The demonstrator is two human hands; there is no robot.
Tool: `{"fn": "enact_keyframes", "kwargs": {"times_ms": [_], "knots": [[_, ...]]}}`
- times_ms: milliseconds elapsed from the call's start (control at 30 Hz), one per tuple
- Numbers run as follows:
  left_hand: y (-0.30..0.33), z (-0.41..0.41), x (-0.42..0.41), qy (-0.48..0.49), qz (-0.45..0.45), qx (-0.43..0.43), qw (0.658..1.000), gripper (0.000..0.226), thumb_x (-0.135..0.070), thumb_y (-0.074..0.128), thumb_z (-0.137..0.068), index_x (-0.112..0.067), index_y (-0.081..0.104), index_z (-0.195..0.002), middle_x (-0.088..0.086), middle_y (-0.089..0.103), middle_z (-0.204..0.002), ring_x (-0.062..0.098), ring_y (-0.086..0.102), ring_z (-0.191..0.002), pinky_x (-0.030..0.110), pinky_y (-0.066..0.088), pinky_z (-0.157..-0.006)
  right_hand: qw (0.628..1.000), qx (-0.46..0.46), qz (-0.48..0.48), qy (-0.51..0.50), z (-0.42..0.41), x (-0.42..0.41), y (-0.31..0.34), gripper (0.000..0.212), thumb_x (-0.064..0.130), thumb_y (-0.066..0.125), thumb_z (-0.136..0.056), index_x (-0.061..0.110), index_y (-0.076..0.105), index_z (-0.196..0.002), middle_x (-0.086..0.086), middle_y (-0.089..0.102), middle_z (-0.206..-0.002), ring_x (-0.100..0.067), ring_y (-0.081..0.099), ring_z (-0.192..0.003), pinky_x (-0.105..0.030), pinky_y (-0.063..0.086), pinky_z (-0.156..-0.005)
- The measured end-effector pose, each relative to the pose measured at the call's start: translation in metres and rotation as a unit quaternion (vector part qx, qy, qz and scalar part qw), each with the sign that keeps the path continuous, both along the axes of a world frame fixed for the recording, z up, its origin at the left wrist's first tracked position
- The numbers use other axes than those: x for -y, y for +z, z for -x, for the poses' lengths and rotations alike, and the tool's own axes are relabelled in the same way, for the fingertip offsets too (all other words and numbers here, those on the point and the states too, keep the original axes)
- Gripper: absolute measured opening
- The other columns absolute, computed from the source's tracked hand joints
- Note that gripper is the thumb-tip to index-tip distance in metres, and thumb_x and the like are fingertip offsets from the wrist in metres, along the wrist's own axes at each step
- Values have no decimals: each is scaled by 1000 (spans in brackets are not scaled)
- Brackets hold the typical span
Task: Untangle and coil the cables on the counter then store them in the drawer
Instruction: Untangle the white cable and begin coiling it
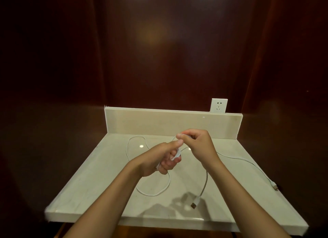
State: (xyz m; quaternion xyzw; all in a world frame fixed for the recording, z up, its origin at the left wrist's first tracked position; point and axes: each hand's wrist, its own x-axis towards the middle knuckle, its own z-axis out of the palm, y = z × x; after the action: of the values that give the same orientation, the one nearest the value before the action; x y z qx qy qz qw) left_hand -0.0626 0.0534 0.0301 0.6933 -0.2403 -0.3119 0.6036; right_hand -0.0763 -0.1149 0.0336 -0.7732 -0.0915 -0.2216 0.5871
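Observation:
White cables lie in loose loops on the pale stone counter (99,181). My left hand (163,159) grips a small bundle of white cable (177,153) above the middle of the counter. Just beyond it my right hand (197,142) pinches a strand of the same cable. One strand hangs down to a USB plug (194,204) near the front. A loop (152,193) lies below my left hand, and another loop (128,145) curves at the back left. A second strand (248,162) runs right to a small plug (274,186) at the counter's right edge.
A low stone backsplash (159,122) closes the back of the counter. A white wall socket (218,105) sits above it at the right. Dark wood panels surround the counter. No drawer is in view.

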Motion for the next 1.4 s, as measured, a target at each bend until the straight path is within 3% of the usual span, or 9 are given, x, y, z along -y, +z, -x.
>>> {"fn": "enact_keyframes", "kwargs": {"times_ms": [100, 267, 433, 533, 667, 833, 1033, 1233, 1400], "knots": [[-3, 3, -1, 17, 28, 15, 999, 43, -48, 62, -89, -22, 41, -63, -6, 27, -59, 8, 18, -50, 16, 18, -43, 1000, -27, 6, 4, -2, 2, -1, 13, 17, 78, -84, 14, 76, -72, 13, 53, -53, -3, 44, -53, -16, 37, -55], [-6, 0, 3, 107, 121, -58, 985, 53, -49, 41, -103, -21, 36, -59, -6, 20, -56, 7, 17, -48, 16, 17, -40, 998, -56, 25, -16, -3, 8, -4, 17, 23, 75, -87, 17, 77, -72, 10, 57, -52, -3, 46, -51, -16, 37, -54], [-10, -8, 3, 245, 135, -17, 960, 55, -46, 37, -107, -8, 55, -71, 6, 47, -59, 14, 43, -45, 23, 41, -44, 996, -79, 29, -36, -3, 14, -9, 22, 26, 75, -86, 13, 77, -69, 5, 60, -52, -9, 43, -51, -17, 33, -49], [-11, -9, 4, 331, 194, -40, 923, 55, -39, 35, -109, 4, 65, -93, 20, 73, -83, 29, 73, -69, 37, 62, -63, 996, -83, 15, -33, -2, 14, -10, 13, 23, 75, -87, 15, 80, -78, 2, 64, -54, -9, 42, -50, -18, 33, -48], [-7, -18, -6, 362, 389, -137, 836, 48, -36, 30, -111, 0, 61, -114, 20, 68, -122, 28, 71, -100, 42, 59, -82, 994, -105, 14, -41, 1, 18, -14, 15, 22, 76, -86, 12, 79, -76, 1, 63, -54, -5, 34, -41, -15, 29, -43], [2, -15, -8, 381, 472, -163, 779, 45, -38, 33, -109, 0, 58, -104, 15, 65, -100, 29, 75, -86, 44, 59, -84, 991, -116, 39, -49, 0, 15, -19, 22, 30, 79, -82, 13, 78, -69, 4, 59, -51, -7, 36, -43, -17, 29, -44], [0, -24, -9, 446, 305, 4, 842, 45, -35, 35, -110, -8, 56, -81, 1, 45, -58, 13, 38, -47, 24, 38, -47, 984, -66, 167, 13, 3, 10, -15, 6, 25, 79, -82, 24, 79, -76, 13, 68, -65, 0, 46, -55, -16, 37, -56], [-6, -27, -6, 415, -9, 219, 883, 55, -44, 36, -106, -9, 64, -74, 5, 52, -62, 17, 46, -55, 28, 37, -55, 958, 0, 265, 106, 11, -5, -7, 6, 20, 72, -89, 21, 78, -86, 20, 66, -75, 2, 56, -69, -12, 34, -63], [-9, -18, -1, 252, -54, 97, 961, 87, -70, 8, -98, -8, 64, -75, 9, 55, -60, 13, 46, -49, 24, 36, -51, 968, 63, 232, 72, 8, -12, -3, 10, 19, 74, -85, 27, 78, -81, 17, 64, -73, -4, 57, -68, -19, 38, -63]]}}
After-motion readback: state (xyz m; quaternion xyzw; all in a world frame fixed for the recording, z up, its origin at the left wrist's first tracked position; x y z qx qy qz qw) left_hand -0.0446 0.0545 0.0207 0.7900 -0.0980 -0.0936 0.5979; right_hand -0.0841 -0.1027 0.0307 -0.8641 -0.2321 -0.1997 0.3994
